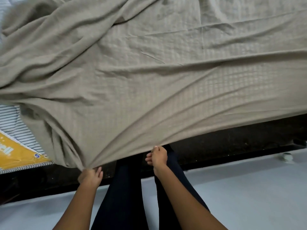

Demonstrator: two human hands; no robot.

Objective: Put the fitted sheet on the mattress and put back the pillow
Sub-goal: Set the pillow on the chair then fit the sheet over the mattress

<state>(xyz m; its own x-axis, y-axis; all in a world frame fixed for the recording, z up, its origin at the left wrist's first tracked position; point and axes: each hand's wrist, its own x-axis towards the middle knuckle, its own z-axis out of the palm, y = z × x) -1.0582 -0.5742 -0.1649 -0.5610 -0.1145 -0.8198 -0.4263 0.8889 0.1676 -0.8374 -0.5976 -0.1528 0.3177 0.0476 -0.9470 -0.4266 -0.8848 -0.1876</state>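
Note:
A beige fitted sheet (149, 72) lies spread over most of the mattress, smoother on the right and bunched in folds at the upper left. The mattress (15, 128) shows bare at the left, with a grey-striped side and a yellow label. My left hand (90, 177) grips the sheet's hem below the mattress edge, and the cloth fans out tight from that grip. My right hand (157, 156) pinches the hem a little to the right and higher. No pillow is in view.
The dark bed frame (232, 143) runs under the mattress along its near side. I stand on a pale grey floor (240, 188), my dark-trousered legs (126, 188) between my arms. A small pale object (286, 156) lies on the floor at the right by the frame.

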